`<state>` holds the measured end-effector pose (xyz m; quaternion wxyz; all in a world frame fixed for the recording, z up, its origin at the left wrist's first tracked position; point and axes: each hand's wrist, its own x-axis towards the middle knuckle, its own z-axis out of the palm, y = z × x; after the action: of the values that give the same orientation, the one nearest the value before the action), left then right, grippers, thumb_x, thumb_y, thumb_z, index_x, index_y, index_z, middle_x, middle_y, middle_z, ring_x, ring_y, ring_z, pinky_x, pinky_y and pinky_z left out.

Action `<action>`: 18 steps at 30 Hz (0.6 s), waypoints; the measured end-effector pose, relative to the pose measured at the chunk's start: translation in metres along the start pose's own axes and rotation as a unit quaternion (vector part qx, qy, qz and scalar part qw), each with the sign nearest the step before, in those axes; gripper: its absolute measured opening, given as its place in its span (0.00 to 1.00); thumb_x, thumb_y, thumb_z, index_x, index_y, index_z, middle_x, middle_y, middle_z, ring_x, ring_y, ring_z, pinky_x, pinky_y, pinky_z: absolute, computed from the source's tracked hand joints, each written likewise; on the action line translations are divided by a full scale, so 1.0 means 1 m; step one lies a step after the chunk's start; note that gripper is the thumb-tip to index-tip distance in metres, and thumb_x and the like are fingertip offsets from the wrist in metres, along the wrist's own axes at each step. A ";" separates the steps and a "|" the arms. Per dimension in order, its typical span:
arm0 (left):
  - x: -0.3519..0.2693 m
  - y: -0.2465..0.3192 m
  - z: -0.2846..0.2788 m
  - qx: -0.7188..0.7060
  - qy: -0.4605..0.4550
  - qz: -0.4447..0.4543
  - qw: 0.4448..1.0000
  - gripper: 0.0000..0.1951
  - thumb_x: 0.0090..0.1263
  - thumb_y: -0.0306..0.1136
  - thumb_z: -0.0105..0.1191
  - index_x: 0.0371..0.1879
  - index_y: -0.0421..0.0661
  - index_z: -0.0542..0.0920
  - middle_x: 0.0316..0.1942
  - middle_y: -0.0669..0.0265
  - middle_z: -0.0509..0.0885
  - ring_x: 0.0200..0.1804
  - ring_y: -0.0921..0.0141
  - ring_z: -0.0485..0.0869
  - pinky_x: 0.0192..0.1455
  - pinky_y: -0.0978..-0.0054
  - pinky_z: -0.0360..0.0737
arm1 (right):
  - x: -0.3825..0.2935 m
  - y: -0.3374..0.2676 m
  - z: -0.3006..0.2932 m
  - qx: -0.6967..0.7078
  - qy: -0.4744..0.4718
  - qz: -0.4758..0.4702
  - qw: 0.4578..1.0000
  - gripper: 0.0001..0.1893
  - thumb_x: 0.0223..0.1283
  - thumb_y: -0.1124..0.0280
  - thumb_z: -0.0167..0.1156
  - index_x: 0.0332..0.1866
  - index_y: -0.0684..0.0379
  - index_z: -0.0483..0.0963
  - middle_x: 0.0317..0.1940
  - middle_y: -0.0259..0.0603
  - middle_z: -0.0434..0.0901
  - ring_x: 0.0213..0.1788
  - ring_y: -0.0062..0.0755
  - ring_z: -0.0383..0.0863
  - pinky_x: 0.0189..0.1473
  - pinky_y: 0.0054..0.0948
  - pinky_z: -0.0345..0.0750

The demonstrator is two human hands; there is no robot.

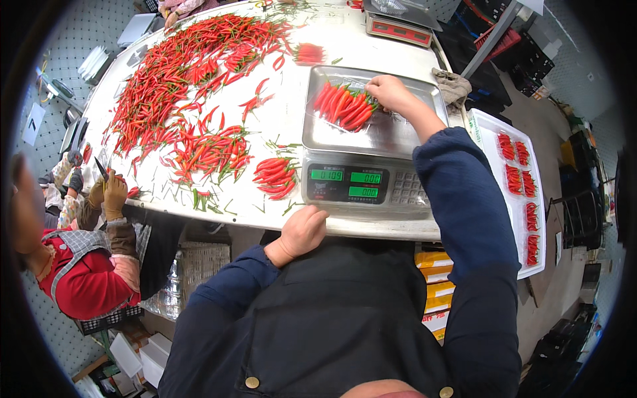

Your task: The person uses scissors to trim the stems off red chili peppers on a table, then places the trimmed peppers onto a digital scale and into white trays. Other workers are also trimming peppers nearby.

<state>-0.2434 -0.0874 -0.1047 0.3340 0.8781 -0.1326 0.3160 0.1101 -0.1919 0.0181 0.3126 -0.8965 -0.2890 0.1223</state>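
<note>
My right hand (390,93) is over the metal pan of a digital scale (366,144), its fingers pinched at the upper right edge of a clear plastic tray of red chillies (346,107); whether they grip the tray's edge or a chilli stem, I cannot tell. The green display (346,183) is lit. My left hand (304,230) rests at the table's front edge, fingers curled, with nothing visible in it. Left of the scale lies a neat bundle of chillies (274,178). Another bundle (308,53) lies behind the scale's left corner.
A large heap of loose chillies (164,74) and a smaller pile (211,151) cover the table's left. At right, a white foam box (503,214) holds several chilli packs. A second scale (398,32) and a cloth (452,88) lie beyond. A gloved co-worker (94,268) holds scissors (102,171).
</note>
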 end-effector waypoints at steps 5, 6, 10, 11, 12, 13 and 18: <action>-0.001 0.000 0.001 0.027 -0.003 0.003 1.000 0.14 0.56 0.19 0.59 0.42 0.41 0.78 0.27 0.59 0.74 0.29 0.58 0.77 0.31 0.63 0.74 | -0.003 -0.002 -0.002 0.065 -0.064 0.055 0.994 0.12 0.67 0.66 0.57 0.45 0.62 0.84 0.19 0.40 0.81 0.17 0.28 0.78 0.23 0.31 0.76; -0.001 0.000 0.001 0.030 -0.007 0.005 1.000 0.14 0.56 0.19 0.59 0.42 0.41 0.78 0.28 0.60 0.74 0.30 0.58 0.77 0.32 0.63 0.75 | -0.006 0.001 -0.001 0.083 -0.060 0.059 0.993 0.12 0.67 0.67 0.57 0.46 0.62 0.84 0.19 0.38 0.80 0.17 0.26 0.77 0.22 0.29 0.75; 0.003 -0.002 0.005 0.007 -0.030 0.007 0.999 0.16 0.55 0.18 0.60 0.43 0.42 0.78 0.27 0.59 0.74 0.29 0.58 0.77 0.32 0.63 0.74 | -0.028 0.031 -0.014 0.155 0.007 0.088 0.984 0.11 0.66 0.68 0.59 0.45 0.63 0.83 0.24 0.40 0.82 0.20 0.28 0.80 0.24 0.30 0.77; -0.003 -0.005 0.007 0.010 -0.012 0.018 1.000 0.16 0.55 0.19 0.60 0.44 0.42 0.78 0.28 0.58 0.74 0.29 0.57 0.77 0.32 0.62 0.75 | -0.030 0.042 -0.016 0.105 0.033 -0.001 0.994 0.12 0.65 0.67 0.60 0.45 0.63 0.83 0.25 0.41 0.83 0.22 0.30 0.82 0.27 0.31 0.79; -0.012 -0.010 0.007 0.016 -0.053 -0.006 0.998 0.20 0.54 0.20 0.60 0.49 0.40 0.77 0.33 0.55 0.77 0.34 0.54 0.79 0.36 0.61 0.77 | -0.035 0.057 -0.019 0.044 0.062 -0.081 0.994 0.12 0.64 0.67 0.60 0.44 0.63 0.83 0.25 0.42 0.84 0.23 0.31 0.84 0.29 0.32 0.80; -0.016 -0.011 0.009 0.021 -0.022 0.002 1.000 0.20 0.54 0.19 0.59 0.49 0.40 0.77 0.32 0.55 0.77 0.33 0.55 0.79 0.36 0.60 0.77 | -0.047 0.047 -0.027 0.123 0.057 -0.017 0.991 0.11 0.66 0.67 0.60 0.44 0.64 0.83 0.23 0.37 0.79 0.22 0.26 0.78 0.26 0.29 0.76; -0.014 -0.012 0.012 0.033 -0.033 -0.006 0.999 0.14 0.58 0.18 0.57 0.44 0.41 0.78 0.27 0.57 0.73 0.28 0.56 0.75 0.31 0.61 0.72 | -0.136 0.072 -0.091 0.300 0.136 0.117 0.937 0.10 0.70 0.68 0.58 0.44 0.65 0.80 0.22 0.31 0.74 0.21 0.20 0.69 0.23 0.24 0.67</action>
<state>-0.2435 -0.0858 -0.1266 0.3021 0.8993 -0.1282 0.2891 0.0694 -0.3628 0.0488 0.5873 -0.7963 -0.0866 0.1157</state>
